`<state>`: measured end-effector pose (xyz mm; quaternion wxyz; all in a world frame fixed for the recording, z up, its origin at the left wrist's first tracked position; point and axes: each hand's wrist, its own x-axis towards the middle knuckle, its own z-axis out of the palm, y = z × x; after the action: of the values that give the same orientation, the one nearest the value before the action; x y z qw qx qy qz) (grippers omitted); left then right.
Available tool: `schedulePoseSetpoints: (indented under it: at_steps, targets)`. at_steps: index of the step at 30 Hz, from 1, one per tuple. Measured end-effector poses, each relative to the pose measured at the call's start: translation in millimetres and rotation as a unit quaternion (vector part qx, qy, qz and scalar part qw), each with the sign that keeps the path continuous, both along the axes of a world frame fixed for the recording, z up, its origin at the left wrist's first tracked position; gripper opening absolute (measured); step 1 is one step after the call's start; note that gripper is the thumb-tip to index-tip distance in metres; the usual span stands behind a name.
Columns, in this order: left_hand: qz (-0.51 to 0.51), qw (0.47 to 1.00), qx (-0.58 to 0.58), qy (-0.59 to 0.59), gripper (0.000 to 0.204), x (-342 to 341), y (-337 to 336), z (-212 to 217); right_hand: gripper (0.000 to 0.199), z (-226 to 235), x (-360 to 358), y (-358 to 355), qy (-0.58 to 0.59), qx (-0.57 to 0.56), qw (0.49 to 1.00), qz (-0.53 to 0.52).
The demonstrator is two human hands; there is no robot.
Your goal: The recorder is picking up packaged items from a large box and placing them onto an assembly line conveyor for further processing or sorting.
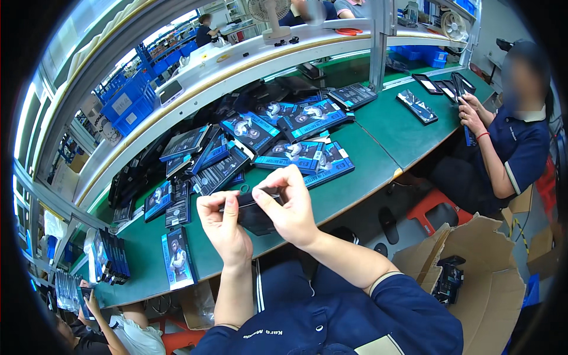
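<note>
Bright, fairly even light covers the hands (291, 214) and the surface (370, 148) beyond. White glare shows far left of them; straight edges curve toward the dark rim.

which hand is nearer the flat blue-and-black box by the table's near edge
Left: the left hand is to the right of the box; the right hand is farther right.
</note>
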<state>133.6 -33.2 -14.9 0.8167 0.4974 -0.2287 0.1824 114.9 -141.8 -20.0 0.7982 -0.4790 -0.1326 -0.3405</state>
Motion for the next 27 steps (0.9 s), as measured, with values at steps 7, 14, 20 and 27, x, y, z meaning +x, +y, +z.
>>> schedulePoseSetpoints:
  at_steps: [7, 14, 20, 27]
  targets:
    - [-0.284, 0.924, 0.224, 0.123, 0.116, 4.0, 45.6, -30.2, 0.039, -27.7, -10.0, 1.7, -0.006, 0.009, 0.998, 0.07]
    - [0.201, 0.83, 0.519, 0.03, 0.107, -36.8, 103.4, -6.6, 0.067, -18.6, 8.0, -14.3, 0.087, -0.528, 0.785, -0.312]
    - [0.311, 0.523, 0.709, 0.356, 0.094, -16.2, 180.2, -6.3, 0.083, -54.1, 4.9, -141.1, 0.364, -0.512, 0.685, -0.369]
    - [0.04, 0.77, 0.622, -0.139, 0.084, -8.0, 59.7, -34.6, 0.051, -45.2, -52.4, -88.2, 0.114, -0.698, 0.699, -0.106]
